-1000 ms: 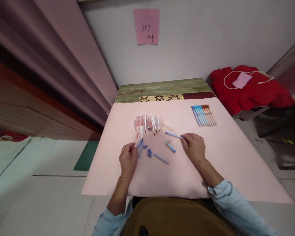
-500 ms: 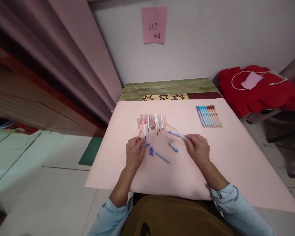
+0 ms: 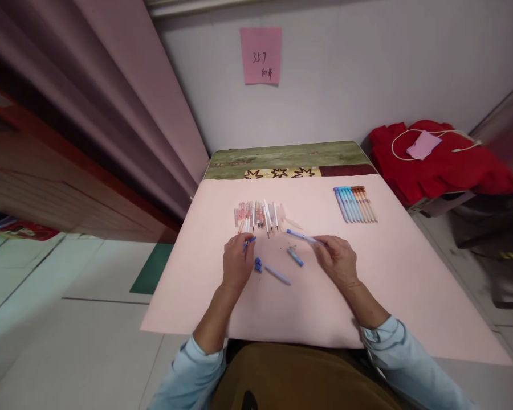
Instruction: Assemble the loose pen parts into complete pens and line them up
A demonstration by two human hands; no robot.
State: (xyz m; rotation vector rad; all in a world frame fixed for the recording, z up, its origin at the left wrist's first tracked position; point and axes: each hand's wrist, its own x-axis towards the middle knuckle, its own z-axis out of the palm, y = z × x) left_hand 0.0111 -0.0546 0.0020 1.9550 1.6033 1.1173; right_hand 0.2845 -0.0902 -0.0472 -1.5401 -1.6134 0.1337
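Blue pen (image 3: 298, 234) in right hand (image 3: 337, 259), small blue part (image 3: 251, 241) in left hand (image 3: 238, 262)

Between them: a clump of blue caps (image 3: 257, 264), a pale barrel (image 3: 277, 275) just beside, a short blue tube (image 3: 295, 257). Just beyond: white refills (image 3: 266, 218) among clear pinkish tubes (image 3: 241, 210), partly blocked by the left hand. Far right: a tidy row of blue-topped and brown-topped pens (image 3: 355, 204). Underneath, a smooth pink sheet (image 3: 303, 316) over a patterned table (image 3: 282, 155). Beyond, a pale wall (image 3: 346, 85) with a pink note (image 3: 260, 48); left, a mauve curtain (image 3: 145, 74); right, red cloth (image 3: 444, 171). Pinches the pen between right thumb and fingers, slanted, darker end left and far, paler end inside the grip. Pinches the small part in left fingertips, shape too small to tell.
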